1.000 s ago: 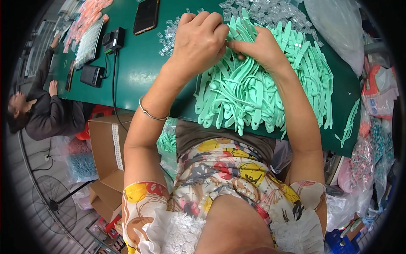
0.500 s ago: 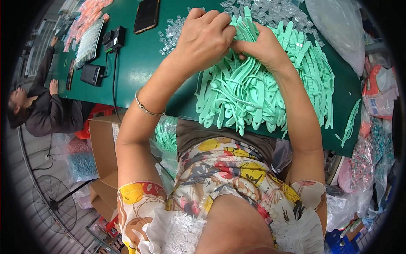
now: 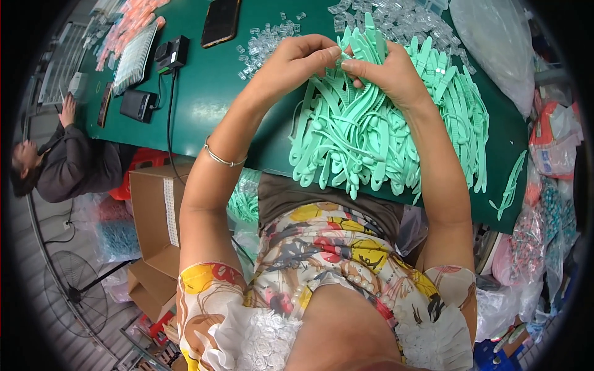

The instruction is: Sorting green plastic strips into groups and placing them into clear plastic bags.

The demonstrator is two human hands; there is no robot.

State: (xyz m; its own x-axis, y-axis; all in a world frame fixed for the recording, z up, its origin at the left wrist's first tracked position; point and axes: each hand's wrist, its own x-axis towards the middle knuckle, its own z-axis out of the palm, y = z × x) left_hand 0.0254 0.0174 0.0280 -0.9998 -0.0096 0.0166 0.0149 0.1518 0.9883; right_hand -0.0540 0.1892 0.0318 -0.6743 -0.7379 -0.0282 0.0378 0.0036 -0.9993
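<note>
A thick heap of mint-green plastic straps [image 3: 346, 145], with ridged sections and rounded ends, spreads over the front of the green table [image 3: 204, 117]. Over its far side my two hands work close together. The fingertips of my left hand [image 3: 300, 60] are pinched together at the strap ends; whatever small piece sits between them is mostly hidden. My right hand [image 3: 396, 73] is closed on a mint-green strap, its thumb pointing toward the left fingertips. Small clear plastic clips [image 3: 269, 43] lie scattered just beyond my left hand, and a bigger pile of clear clips [image 3: 408, 28] lies behind the straps.
A phone [image 3: 220, 22], a black charger box [image 3: 171, 54] with a cable and coral-coloured pieces [image 3: 127, 31] occupy the left of the table. One loose strap [image 3: 511, 185] lies near the right edge. A clear bag [image 3: 495, 49] sits far right. Another person [image 3: 74, 161] sits at left.
My left hand has rolled from knuckles-up to a thumb-and-finger pinch and dropped slightly. My right hand stays by the straps. The other person's arm has shifted.
</note>
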